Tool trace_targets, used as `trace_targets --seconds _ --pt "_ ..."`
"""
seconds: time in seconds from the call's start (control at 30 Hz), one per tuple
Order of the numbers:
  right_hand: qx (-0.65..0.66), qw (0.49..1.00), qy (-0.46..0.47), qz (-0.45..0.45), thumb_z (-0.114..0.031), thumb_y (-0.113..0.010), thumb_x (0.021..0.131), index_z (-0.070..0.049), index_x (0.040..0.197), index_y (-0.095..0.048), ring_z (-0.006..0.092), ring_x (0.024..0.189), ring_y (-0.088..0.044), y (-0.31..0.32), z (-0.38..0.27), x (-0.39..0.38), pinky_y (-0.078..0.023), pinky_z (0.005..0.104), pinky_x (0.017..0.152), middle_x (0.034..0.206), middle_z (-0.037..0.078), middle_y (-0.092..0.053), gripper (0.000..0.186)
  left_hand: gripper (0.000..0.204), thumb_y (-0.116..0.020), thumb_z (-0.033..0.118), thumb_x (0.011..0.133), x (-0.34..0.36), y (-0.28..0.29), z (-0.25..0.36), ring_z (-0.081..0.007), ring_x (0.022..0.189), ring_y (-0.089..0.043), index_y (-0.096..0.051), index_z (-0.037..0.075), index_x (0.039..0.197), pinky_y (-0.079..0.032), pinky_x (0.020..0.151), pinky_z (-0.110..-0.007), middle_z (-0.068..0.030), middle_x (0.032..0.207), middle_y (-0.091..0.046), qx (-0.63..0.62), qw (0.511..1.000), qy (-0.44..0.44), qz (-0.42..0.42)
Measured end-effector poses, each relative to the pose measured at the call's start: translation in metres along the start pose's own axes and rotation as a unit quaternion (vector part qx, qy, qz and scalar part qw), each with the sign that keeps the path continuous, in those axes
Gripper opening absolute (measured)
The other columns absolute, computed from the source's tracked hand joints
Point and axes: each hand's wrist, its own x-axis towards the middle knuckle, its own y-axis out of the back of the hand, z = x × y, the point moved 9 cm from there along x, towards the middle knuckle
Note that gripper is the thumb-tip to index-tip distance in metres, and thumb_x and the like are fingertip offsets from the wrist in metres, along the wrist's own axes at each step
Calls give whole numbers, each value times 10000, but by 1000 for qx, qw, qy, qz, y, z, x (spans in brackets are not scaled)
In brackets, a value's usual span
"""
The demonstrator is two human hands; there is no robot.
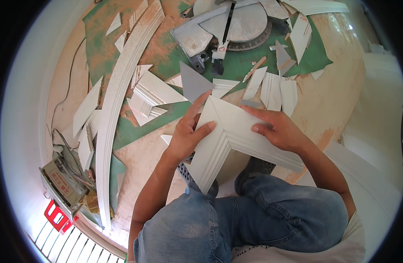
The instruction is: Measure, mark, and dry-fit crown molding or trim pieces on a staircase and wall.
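Note:
Two white grooved moulding pieces meet at a mitred corner above my knees. My left hand grips the left moulding piece, its thumb on the upper face near the joint. My right hand is closed on the right moulding piece, thumb on top and index finger along the far edge. A thin diagonal seam runs between the pieces, with their grooves lining up. Just beyond the corner lies a grey triangular offcut, and close to it a small white moulding offcut.
A mitre saw stands ahead on a green sheet, amid sawdust and several offcuts. One long white moulding strip stretches down the left side. Farther left are a metal box with cables and a red plastic item.

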Motion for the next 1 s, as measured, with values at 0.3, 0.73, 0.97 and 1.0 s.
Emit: trace_targets --seconds 0.3,0.73,0.97,1.0 --pt "6 1000 20 13 -154 -631 995 -157 1526 -526 408 1093 -698 0 4 2 -531 421 967 1228 238 -708 541 766 -706 174 994 3 0 -2 -185 1155 -648 -289 94 1631 -510 987 -326 -165 1306 -677 18 1000 10 22" --pt "0 1000 13 21 -171 -642 994 -176 1533 -520 412 1066 -706 -2 4 0 -534 424 960 1202 238 -719 553 735 -768 191 952 9 -1 5 -183 911 -729 -341 84 1540 -572 784 -307 -177 1076 -739 29 998 37 52" --pt "16 1000 0 23 -169 -642 994 -179 1535 -518 392 1081 -713 -1 7 3 -537 413 967 1209 233 -721 555 684 -768 193 954 17 1 5 -173 841 -740 -394 74 1515 -578 722 -290 -173 1025 -748 33 996 56 64" --pt "20 999 -12 21 -167 -640 994 -184 1536 -518 391 1083 -713 -1 8 3 -535 412 971 1210 232 -722 555 675 -766 185 956 18 1 3 -167 832 -741 -401 73 1513 -578 715 -285 -171 1015 -751 23 996 53 65"
